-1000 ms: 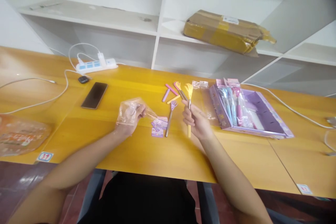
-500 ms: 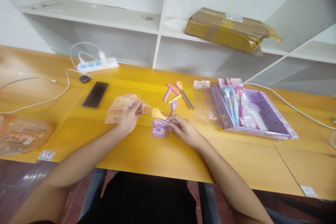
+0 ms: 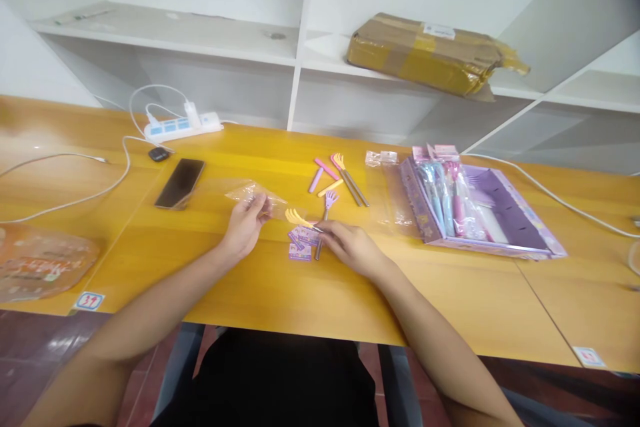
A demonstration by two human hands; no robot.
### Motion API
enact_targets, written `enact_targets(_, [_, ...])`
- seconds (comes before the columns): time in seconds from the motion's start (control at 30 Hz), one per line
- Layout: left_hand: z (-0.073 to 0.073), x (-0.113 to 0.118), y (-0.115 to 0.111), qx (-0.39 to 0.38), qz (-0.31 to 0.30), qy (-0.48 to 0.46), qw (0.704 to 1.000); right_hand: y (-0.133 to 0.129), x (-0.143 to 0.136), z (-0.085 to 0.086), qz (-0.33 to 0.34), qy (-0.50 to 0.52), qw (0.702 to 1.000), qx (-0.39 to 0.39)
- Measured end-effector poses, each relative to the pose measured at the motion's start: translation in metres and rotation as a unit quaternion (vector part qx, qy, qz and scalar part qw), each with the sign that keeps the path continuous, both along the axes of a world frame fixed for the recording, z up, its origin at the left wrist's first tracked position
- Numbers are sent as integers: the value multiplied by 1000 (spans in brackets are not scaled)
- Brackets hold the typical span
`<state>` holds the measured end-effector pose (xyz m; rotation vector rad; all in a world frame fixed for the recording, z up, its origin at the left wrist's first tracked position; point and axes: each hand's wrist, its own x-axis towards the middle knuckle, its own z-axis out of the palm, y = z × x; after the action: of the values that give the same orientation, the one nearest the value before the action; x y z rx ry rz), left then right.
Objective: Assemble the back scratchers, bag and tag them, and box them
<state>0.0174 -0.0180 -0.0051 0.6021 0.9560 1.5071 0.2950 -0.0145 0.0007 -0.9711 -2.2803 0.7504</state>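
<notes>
My left hand (image 3: 245,221) is closed on a clear plastic bag (image 3: 240,191), which spreads out behind the fingers toward the left. In my right hand (image 3: 350,247) is a yellow back scratcher (image 3: 297,217) with a metal rod, its claw pointing left at the bag's edge; the two stay apart or barely touch, I cannot tell which. Small purple printed cards (image 3: 300,250) lie just below the claw. A purple back scratcher (image 3: 330,200) rests beside them, partly behind my right fingers.
Farther back lie more back scratchers (image 3: 350,179) and loose coloured handles (image 3: 320,177). Flat clear bags (image 3: 387,203) adjoin a purple display box (image 3: 515,250) of bagged scratchers. A phone (image 3: 180,183), power strip (image 3: 184,125) and cables are at left; a taped carton (image 3: 425,53) sits on the shelf.
The clear bag has flattened and swung away to the left behind my left hand. The yellow claw stays close to the bag's edge. The view has shifted slightly.
</notes>
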Motion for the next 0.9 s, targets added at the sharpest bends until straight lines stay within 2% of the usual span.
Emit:
enact_targets(0.27, [1,4,-4,3,-30,6,1000,0,-1,5,18,-12,1000,-4])
enact_targets(0.43, [-3,9,-6,12,-56,29,998,1,0,1,2,2,998,-61])
enact_targets(0.7, [-14,15,-16,46,-155,139,977,-2,-5,-10,45,36,993,-100])
enact_targets(0.8, [-14,15,-17,56,-114,149,981,-2,-6,-9,42,29,993,-103])
enact_targets(0.9, [-4,11,-12,59,-17,87,994,0,-4,-3,13,13,995,-94])
